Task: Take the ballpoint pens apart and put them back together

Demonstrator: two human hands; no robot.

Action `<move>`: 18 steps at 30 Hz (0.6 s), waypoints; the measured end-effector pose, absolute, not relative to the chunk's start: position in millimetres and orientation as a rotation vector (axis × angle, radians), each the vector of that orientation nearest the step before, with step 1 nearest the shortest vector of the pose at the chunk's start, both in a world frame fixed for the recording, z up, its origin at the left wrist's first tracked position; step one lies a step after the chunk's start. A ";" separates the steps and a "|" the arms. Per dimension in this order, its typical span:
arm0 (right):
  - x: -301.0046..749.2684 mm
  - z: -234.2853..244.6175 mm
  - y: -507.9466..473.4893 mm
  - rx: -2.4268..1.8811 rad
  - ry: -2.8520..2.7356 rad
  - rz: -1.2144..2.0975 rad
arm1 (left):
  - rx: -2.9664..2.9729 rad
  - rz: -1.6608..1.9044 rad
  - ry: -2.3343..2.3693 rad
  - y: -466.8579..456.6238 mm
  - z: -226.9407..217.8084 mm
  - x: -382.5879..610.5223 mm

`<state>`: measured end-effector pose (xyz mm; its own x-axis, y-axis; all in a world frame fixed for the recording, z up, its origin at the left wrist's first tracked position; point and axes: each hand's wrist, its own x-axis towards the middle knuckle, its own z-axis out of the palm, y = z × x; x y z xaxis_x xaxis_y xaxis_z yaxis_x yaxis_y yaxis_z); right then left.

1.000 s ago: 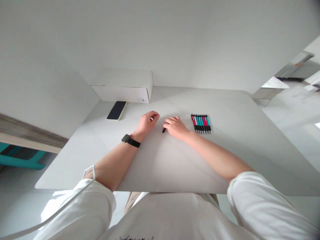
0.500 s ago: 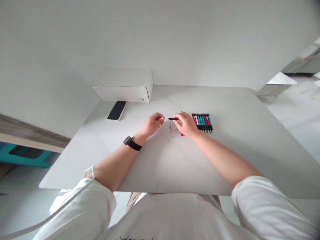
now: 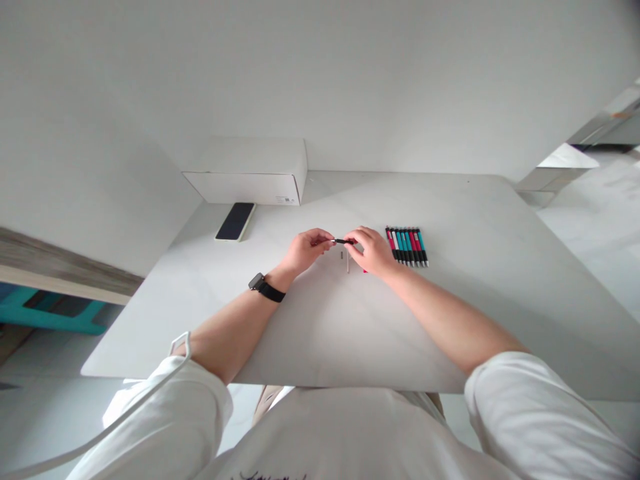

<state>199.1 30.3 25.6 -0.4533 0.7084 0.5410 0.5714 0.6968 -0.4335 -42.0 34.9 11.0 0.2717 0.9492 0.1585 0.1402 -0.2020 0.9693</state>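
Both hands meet above the white table point(image 3: 450, 313). My right hand point(image 3: 373, 250) pinches a short black pen part point(image 3: 344, 241), held level. My left hand point(image 3: 306, 249), with a black watch on its wrist, has its fingertips pinched at the part's left end, where something small and pale shows. On the table just under the hands lie a thin pale refill point(image 3: 347, 261) and a small grey piece point(image 3: 342, 254). A pink pen piece point(image 3: 365, 271) peeks out below my right hand. To the right lies a neat row of pens point(image 3: 407, 246), several of them, in teal, pink, white and black.
A white cardboard box point(image 3: 250, 175) stands against the wall at the back left. A dark phone point(image 3: 235, 221) lies face up in front of it. The table's near edge runs just ahead of my body.
My right hand lifted the black part off the table and turned it level. My left hand closed in from the left until its fingertips reached the part's end.
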 end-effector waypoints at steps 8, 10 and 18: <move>198.1 25.1 28.9 -0.992 -2.214 0.240 | 1.654 1.045 1.137 32.7 14.5 -41.8; 198.5 25.3 28.7 -0.997 -2.222 0.213 | 1.726 1.035 1.190 30.5 17.9 -41.6; 198.9 25.6 26.3 -0.989 -2.222 0.120 | 1.954 0.957 1.303 23.8 28.6 -40.1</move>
